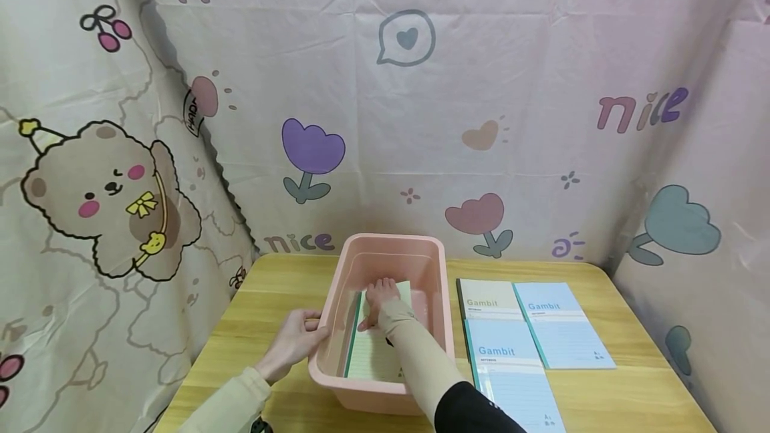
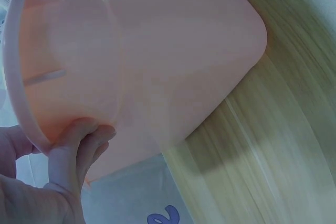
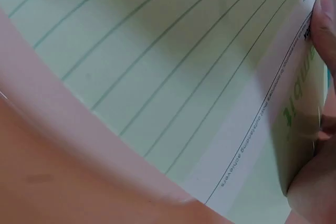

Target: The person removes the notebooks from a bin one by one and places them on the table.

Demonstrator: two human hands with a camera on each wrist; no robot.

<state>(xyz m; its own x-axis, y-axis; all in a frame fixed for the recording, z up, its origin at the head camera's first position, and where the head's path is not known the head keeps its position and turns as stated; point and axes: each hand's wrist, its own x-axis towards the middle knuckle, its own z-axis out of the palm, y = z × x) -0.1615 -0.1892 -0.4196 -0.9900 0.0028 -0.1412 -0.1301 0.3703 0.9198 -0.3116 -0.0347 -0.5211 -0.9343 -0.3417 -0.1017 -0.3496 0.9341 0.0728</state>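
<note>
A pink plastic bin (image 1: 337,389) stands on the table. My left hand (image 1: 293,341) pinches its left rim; in the left wrist view the fingers (image 2: 79,145) lie against the bin's wall. Inside the bin lies a pale green lined notebook (image 1: 373,356) with a green spine. Over its upper part is my right hand (image 1: 381,299), gripping it with the thumb near the spine and the fingers at the top edge. The right wrist view shows the notebook's cover (image 3: 157,77) curving under that hand, close to the pink wall. The fingertips are partly hidden.
Right of the bin, a cream notebook (image 1: 486,291) and two blue notebooks, one at the back (image 1: 568,326) and one in front (image 1: 511,379), lie on the wooden table (image 1: 283,279). A printed curtain (image 1: 391,119) hangs close behind and along both sides.
</note>
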